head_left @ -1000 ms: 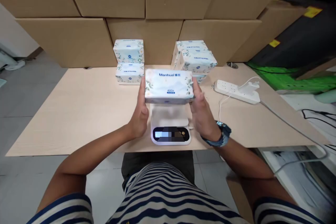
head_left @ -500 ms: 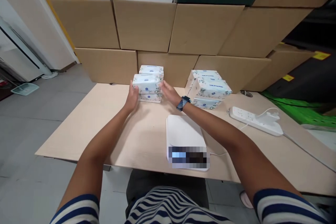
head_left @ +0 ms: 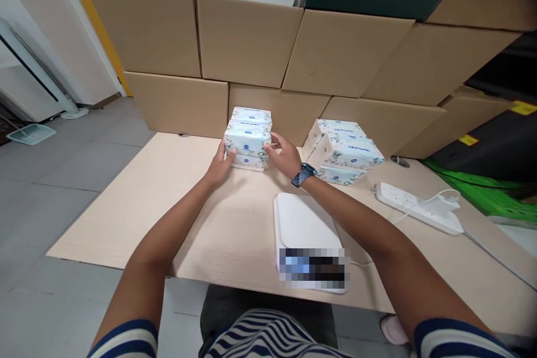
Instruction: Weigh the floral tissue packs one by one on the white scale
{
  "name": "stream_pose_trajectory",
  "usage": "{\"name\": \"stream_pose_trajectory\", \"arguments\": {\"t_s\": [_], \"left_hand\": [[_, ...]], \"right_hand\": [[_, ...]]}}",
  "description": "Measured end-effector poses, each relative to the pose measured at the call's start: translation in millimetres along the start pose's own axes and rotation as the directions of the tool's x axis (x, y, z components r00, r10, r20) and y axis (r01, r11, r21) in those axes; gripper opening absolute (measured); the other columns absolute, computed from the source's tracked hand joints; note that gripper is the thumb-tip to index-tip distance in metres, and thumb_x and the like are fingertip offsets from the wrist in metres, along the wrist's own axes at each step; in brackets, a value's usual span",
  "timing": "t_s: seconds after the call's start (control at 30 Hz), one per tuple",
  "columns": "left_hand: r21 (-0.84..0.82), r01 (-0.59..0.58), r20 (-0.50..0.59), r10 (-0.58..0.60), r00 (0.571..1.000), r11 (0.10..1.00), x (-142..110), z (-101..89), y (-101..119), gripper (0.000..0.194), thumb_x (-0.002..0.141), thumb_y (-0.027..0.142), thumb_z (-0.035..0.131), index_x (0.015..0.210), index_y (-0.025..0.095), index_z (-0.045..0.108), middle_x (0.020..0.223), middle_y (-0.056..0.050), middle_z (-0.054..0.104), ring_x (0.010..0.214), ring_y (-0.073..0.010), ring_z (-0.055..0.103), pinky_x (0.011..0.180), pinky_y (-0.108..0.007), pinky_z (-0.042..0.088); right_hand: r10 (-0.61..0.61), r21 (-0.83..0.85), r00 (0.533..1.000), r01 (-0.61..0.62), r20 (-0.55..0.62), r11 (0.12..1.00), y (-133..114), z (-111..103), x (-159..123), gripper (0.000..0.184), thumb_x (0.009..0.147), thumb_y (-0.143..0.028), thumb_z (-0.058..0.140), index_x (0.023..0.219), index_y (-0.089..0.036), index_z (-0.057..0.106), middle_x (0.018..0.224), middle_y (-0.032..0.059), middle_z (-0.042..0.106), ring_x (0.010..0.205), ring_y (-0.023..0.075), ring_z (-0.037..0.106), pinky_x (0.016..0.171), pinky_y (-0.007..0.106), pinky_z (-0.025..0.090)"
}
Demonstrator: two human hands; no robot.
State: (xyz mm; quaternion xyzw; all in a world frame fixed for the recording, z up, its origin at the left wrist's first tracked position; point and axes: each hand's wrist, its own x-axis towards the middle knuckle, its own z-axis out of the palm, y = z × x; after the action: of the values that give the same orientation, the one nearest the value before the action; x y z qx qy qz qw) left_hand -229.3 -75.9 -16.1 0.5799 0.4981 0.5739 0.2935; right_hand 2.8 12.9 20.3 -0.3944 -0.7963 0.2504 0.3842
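Pack sits clasped between left hand at eight o'clock and right hand at three; scale display is pixelated, unreadable.

The left lower tissue pack is partly hidden; the scale display (all pixelated) is unreadable.

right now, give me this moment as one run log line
left hand: on front upper tissue pack, left side | right hand: same pack, right side | white scale: display blurred | power strip: right of scale
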Motion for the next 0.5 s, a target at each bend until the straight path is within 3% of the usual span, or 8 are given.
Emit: {"name": "stream_pose_trajectory", "arguments": {"t_s": [0.13,0.3,0.43,0.5], "left_hand": [[-0.016,0.006,0.031,-0.006,1.000,1.000,1.9,-0.4,2.6,0.084,0.102,0.071,0.055,0.170,0.024,0.037,0.179,-0.012,0.044,0.167,-0.0321,0.042,0.140,-0.050,0.033],[-0.003,0.009,0.039,-0.009,0.999,1.000,-2.0,2.1,10.2,0.094,0.098,0.074,0.060,0.171,0.020,0.035,0.179,-0.016,0.043,0.170,-0.0348,0.036,0.143,-0.051,0.026],[0.001,-0.002,0.040,0.002,0.999,1.000,-3.3,3.7,12.1,0.097,0.097,0.078,0.059,0.171,0.020,0.035,0.177,-0.015,0.047,0.170,-0.0349,0.036,0.143,-0.051,0.027],[0.013,0.007,0.019,-0.008,1.000,1.000,-4.3,5.8,9.1,0.101,0.096,0.083,0.055,0.173,0.022,0.032,0.181,-0.015,0.039,0.173,-0.0348,0.032,0.144,-0.051,0.024]], "right_hand": [[-0.005,-0.123,0.998,-0.003,-0.063,0.992,-1.0,-4.5,1.0,0.065,0.097,-0.046,0.061,0.154,-0.016,0.063,0.140,0.0165,0.079,0.114,0.0333,0.080,0.106,0.054,0.063],[-0.043,-0.229,0.997,0.026,-0.071,0.973,2.5,-5.7,-1.3,0.062,0.096,-0.042,0.062,0.152,-0.018,0.066,0.134,0.0150,0.081,0.110,0.0339,0.081,0.101,0.055,0.065],[-0.074,-0.321,0.997,0.062,-0.025,0.945,6.4,-6.8,-4.1,0.064,0.097,-0.039,0.062,0.158,-0.021,0.061,0.130,0.0124,0.083,0.105,0.0331,0.082,0.099,0.054,0.066],[-0.098,-0.380,0.995,0.096,0.014,0.920,6.9,-10.2,-7.7,0.070,0.098,-0.040,0.061,0.163,-0.016,0.053,0.133,0.0156,0.082,0.110,0.0344,0.082,0.100,0.056,0.066]]}}
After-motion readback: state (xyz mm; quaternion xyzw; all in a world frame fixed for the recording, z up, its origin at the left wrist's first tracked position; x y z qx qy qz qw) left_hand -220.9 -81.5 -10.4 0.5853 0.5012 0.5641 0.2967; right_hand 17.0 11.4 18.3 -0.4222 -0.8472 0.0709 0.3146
